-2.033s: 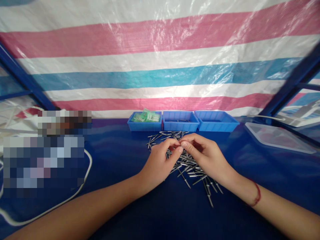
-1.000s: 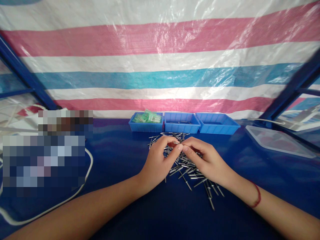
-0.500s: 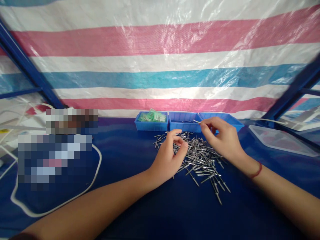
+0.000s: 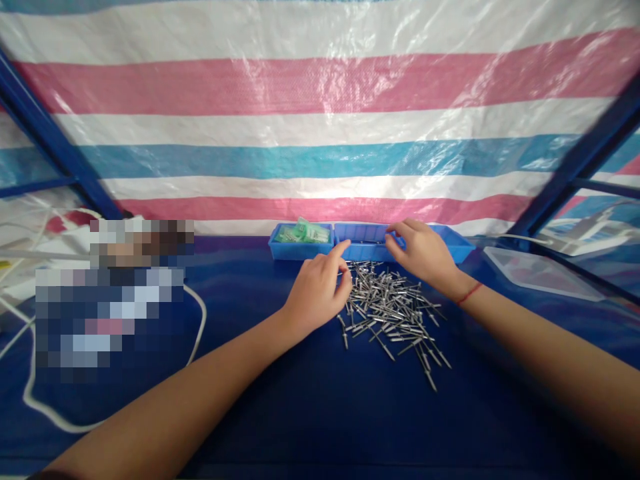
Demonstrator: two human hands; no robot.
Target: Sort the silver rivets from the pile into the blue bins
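A pile of silver blind rivets (image 4: 387, 303) lies loose on the blue tabletop (image 4: 300, 413). My left hand (image 4: 320, 287) is at the pile's left edge, index finger stretched out and thumb apart, with nothing visible between them. Over the right part of the middle blue bin (image 4: 357, 252) hovers my right hand (image 4: 423, 250), its thumb and index finger apart and no rivet visible in them. A few rivets lie inside that bin. The right blue bin (image 4: 457, 248) is partly hidden behind my right hand.
Small green-and-clear packets (image 4: 305, 231) fill the left blue bin (image 4: 300, 252). A clear plastic lid (image 4: 543, 275) lies at the right, and a white cable (image 4: 200, 320) loops at the left. Behind hangs a striped plastic sheet (image 4: 320, 160) between blue frame posts.
The rivet held in my right fingers has been let go at the middle bin; that hand moved slightly left and away from me. My left hand shifted left, its index finger straightening.
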